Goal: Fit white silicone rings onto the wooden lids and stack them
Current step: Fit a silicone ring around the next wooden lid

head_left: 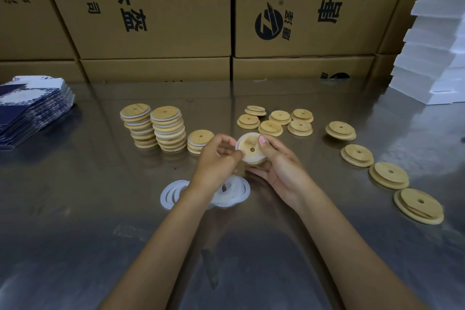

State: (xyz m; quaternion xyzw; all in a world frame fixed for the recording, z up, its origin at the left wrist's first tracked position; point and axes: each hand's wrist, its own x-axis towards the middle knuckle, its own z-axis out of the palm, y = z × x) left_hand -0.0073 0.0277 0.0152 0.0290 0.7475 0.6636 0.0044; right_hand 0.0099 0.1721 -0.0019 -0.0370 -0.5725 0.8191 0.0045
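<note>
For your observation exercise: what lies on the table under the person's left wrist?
A loose pile of white silicone rings lies on the steel table under the left hand. The wrist covers the pile's middle, so the rings cannot be counted.

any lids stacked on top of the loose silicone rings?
No. The loose silicone rings lie bare on the metal table under the left hand; finished lid stacks stand farther back.

steel table (75, 246) | cardboard boxes (156, 7) behind | white foam stack (437, 58) right

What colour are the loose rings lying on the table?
White, slightly see-through; the rings show best in the head view.
</note>
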